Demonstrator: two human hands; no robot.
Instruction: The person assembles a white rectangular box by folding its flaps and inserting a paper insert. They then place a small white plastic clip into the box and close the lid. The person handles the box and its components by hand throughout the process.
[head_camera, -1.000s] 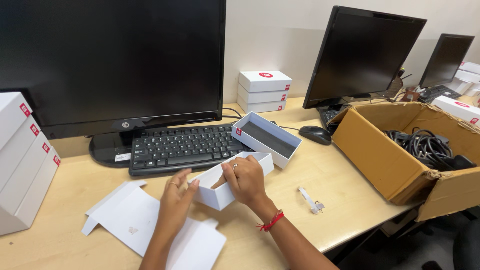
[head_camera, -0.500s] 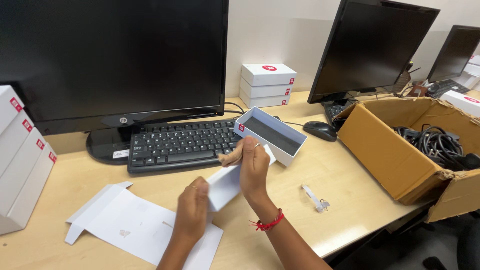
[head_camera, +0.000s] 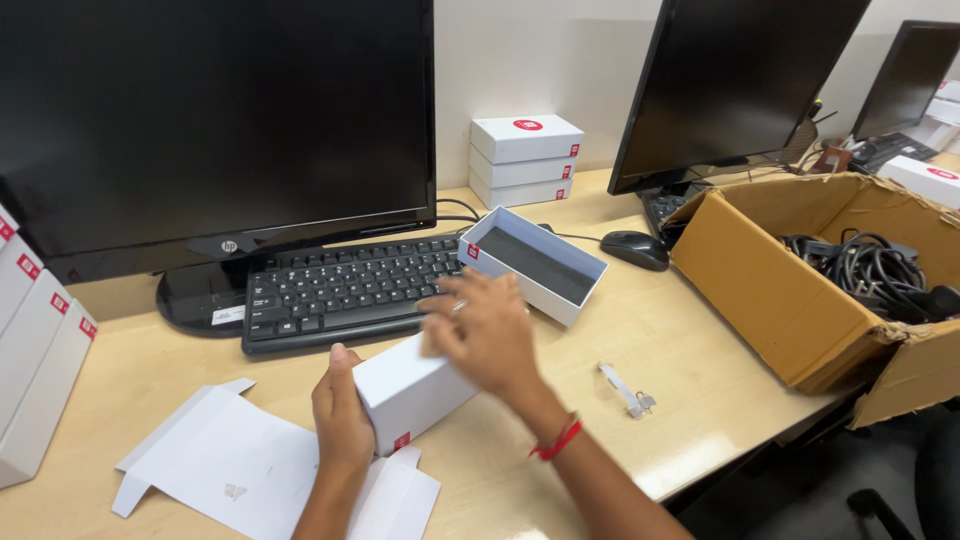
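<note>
The left hand (head_camera: 342, 420) grips the near end of a small white carton (head_camera: 412, 390) (red mark on its end), just ahead of flat white card sheets (head_camera: 235, 470). The right hand (head_camera: 485, 335), blurred, rests spread-fingered over the carton's far end; beyond it lies an open white tray box (head_camera: 535, 265).

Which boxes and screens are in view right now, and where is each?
White box: between left hand and right hand, small red label.
Open white box: beside keyboard, dark inside.
Stack of white boxes: at wall.
Cardboard box: right, brown, holds cables.
Monitor: left, dark.
</note>
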